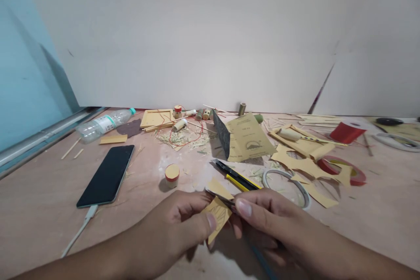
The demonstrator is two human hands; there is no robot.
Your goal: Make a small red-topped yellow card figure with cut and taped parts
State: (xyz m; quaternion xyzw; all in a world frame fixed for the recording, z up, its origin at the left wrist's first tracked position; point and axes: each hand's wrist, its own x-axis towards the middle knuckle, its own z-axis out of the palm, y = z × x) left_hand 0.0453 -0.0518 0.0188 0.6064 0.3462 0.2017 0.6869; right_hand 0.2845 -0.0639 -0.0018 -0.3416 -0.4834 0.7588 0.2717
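My left hand (179, 225) pinches a small yellow piece of sandpaper (217, 218) between thumb and fingers, low in the middle of the view. My right hand (267, 218) grips a thin tool with a metal blade (219, 197) that lies across the top of that piece; a blue handle shows under the palm. Both hands hover just above the tabletop, touching each other at the paper. A yellow and black utility knife (236, 176) lies just beyond them.
A black phone (107, 175) on a white cable lies at the left, a plastic bottle (103, 124) behind it. A small wooden cylinder (172, 175), a folded sandpaper sheet (244, 139), yellow paper scraps (303, 166), tape rolls (348, 170) and wood bits litter the table. A white board wall stands behind.
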